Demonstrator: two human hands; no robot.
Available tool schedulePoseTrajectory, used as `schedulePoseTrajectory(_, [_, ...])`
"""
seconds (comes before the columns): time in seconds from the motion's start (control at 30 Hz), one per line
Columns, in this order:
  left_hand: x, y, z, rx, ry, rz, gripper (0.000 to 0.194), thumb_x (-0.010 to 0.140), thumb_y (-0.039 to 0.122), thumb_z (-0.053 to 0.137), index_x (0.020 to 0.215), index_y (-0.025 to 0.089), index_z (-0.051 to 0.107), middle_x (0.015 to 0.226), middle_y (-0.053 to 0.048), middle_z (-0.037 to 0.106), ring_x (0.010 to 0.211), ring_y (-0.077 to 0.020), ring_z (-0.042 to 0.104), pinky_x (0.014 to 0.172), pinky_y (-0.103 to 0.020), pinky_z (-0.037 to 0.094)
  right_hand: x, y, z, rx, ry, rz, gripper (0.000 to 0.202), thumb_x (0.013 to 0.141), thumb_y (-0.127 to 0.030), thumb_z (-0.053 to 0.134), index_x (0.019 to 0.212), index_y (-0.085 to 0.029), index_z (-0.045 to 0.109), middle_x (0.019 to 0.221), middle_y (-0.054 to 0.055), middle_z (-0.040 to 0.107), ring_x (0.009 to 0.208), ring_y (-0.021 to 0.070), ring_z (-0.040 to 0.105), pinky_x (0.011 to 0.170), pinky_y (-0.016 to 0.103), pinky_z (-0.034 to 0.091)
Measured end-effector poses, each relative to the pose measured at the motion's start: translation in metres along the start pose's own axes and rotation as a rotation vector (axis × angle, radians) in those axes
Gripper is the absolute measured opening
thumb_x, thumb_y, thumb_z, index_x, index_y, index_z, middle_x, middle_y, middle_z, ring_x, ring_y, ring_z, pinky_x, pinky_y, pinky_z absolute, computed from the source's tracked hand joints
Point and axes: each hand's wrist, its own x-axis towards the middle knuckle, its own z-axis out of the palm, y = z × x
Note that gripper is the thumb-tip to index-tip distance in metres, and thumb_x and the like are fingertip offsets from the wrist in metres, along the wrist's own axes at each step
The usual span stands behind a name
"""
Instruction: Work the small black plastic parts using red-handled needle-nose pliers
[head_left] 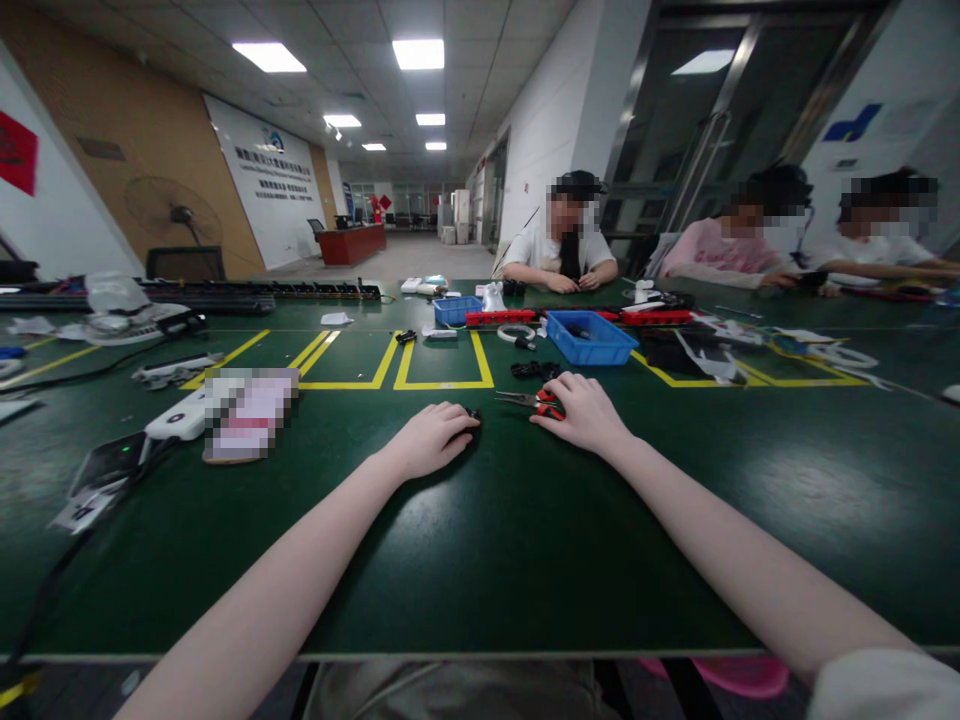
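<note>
My left hand (435, 438) rests low over the green table, its fingers closed around a small black piece (473, 414) that is mostly hidden. To its right, my right hand (583, 412) grips red-handled needle-nose pliers (549, 404). The pliers' jaws point left toward the black piece, with a gap between them. A bundle of black cable (535, 370) lies just beyond my right hand.
Beyond the hands are a blue bin (589, 338), a smaller blue bin (458, 309) and yellow tape outlines (444, 385). At left lie a white power strip (184, 408) and a blurred-out pinkish item (251, 415). Several people sit across the table (540, 560).
</note>
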Motion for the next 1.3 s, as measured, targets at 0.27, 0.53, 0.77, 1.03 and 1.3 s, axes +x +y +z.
schedulePoseTrajectory(0.27, [0.001,-0.004,0.004,0.003,0.055,-0.029,0.023,0.098,0.032,0.051,0.111,0.021,0.068,0.107,-0.005,0.068,0.101,-0.0217,0.061,0.09,-0.038,0.047,0.005,-0.016,-0.001,-0.043,0.018,-0.061,0.045,0.087,-0.062,0.054,0.093,-0.018,0.062,0.096,0.014,0.062,0.089,0.0283,0.053,0.073,0.04,0.035])
schedulePoseTrajectory(0.53, [0.0,-0.007,0.005,-0.073,0.083,-0.074,0.016,0.094,0.024,0.055,0.102,0.022,0.068,0.102,-0.003,0.068,0.098,-0.0204,0.062,0.092,-0.038,0.045,0.003,-0.018,0.0,0.026,0.011,-0.073,0.019,0.089,-0.038,0.058,0.095,-0.02,0.062,0.096,0.011,0.063,0.089,0.0262,0.057,0.073,0.037,0.038])
schedulePoseTrajectory(0.77, [-0.001,-0.011,0.006,-0.138,0.115,-0.099,0.01,0.09,0.023,0.058,0.091,0.02,0.067,0.099,-0.003,0.067,0.097,-0.0203,0.062,0.095,-0.04,0.043,0.0,-0.019,0.004,0.181,-0.052,-0.106,0.019,0.09,-0.038,0.057,0.101,-0.023,0.061,0.101,0.005,0.064,0.082,0.0183,0.063,0.066,0.029,0.045])
schedulePoseTrajectory(1.03, [-0.001,-0.011,0.004,-0.19,0.122,-0.142,0.009,0.09,0.023,0.058,0.088,0.018,0.065,0.096,-0.004,0.067,0.095,-0.0208,0.061,0.094,-0.04,0.044,0.003,-0.016,-0.006,0.233,-0.113,-0.171,0.026,0.09,-0.042,0.055,0.104,-0.022,0.064,0.105,0.009,0.065,0.092,0.0237,0.062,0.077,0.037,0.047])
schedulePoseTrajectory(1.3, [0.0,-0.012,0.0,-0.13,0.112,-0.138,0.009,0.093,0.02,0.056,0.09,0.018,0.064,0.097,-0.004,0.065,0.093,-0.0197,0.059,0.09,-0.037,0.044,0.007,0.01,-0.003,0.317,-0.326,0.047,0.064,0.082,-0.068,0.053,0.124,-0.02,0.06,0.122,0.014,0.062,0.11,0.0329,0.058,0.09,0.049,0.048])
